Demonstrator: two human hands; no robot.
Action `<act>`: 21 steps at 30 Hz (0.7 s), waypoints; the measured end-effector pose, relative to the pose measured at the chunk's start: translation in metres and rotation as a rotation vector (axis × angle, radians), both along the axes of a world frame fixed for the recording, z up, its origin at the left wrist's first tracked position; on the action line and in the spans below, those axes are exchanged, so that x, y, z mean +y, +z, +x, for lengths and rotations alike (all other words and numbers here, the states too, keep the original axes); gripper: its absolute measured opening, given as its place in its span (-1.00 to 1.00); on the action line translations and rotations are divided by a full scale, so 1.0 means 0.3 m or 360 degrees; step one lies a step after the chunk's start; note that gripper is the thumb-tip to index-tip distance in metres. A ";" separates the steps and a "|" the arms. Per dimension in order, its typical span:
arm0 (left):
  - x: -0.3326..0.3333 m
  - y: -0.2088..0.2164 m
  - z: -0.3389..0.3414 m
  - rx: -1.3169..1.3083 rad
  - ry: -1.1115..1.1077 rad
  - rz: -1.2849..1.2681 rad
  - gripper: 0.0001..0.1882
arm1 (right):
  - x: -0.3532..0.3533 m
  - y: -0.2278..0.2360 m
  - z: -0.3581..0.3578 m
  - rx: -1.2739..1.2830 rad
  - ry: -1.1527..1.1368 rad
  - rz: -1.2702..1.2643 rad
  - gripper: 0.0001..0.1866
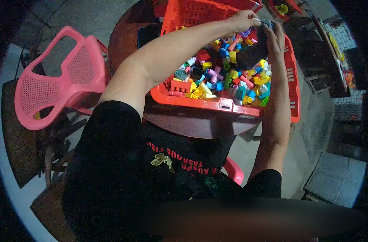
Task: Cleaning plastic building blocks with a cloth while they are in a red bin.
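Observation:
My left hand (243, 21) and my right hand (276, 39) meet over the far right part of a red plastic crate (184, 100). Between their fingertips is a small grey-green piece (266, 23), whose kind I cannot make out. The left fingers are pinched together at its left side, with a small whitish bit at their tips. The right fingers curl round its other side. Below them lies a heap of colourful toy building blocks (220, 74) in the crate. A dark patch beneath the hands hides some blocks; I cannot tell what it is.
The crate stands on a round dark wooden table (184, 125). A pink plastic chair (63, 80) is at the left. Another red container (282, 10) is at the far right. A grey box-like object (335, 177) lies at the lower right.

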State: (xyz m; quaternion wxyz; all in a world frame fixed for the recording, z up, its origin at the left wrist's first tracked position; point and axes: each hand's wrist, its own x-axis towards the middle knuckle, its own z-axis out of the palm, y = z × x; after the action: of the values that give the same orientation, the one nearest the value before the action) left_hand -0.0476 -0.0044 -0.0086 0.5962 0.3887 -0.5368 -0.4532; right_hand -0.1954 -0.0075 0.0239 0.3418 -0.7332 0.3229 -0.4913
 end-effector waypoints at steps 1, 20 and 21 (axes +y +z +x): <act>-0.001 -0.009 -0.005 -0.0164 0.0146 -0.0166 -0.80 | -0.003 -0.007 -0.006 -0.0001 -0.0001 -0.0006 -0.71; -0.182 -0.218 0.287 -0.1975 0.0310 -0.0168 -0.74 | 0.012 0.074 0.124 -0.0322 0.0420 0.0307 -0.68; -0.137 -0.246 0.056 -0.1497 0.0215 0.0495 -0.72 | -0.011 0.007 -0.019 -0.0274 0.0227 0.0356 -0.68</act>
State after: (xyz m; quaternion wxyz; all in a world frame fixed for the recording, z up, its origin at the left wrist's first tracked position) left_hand -0.0307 -0.0455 -0.0825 0.2526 0.6691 -0.6472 -0.2638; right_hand -0.2010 -0.0109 0.0259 0.4817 -0.6669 0.2921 -0.4878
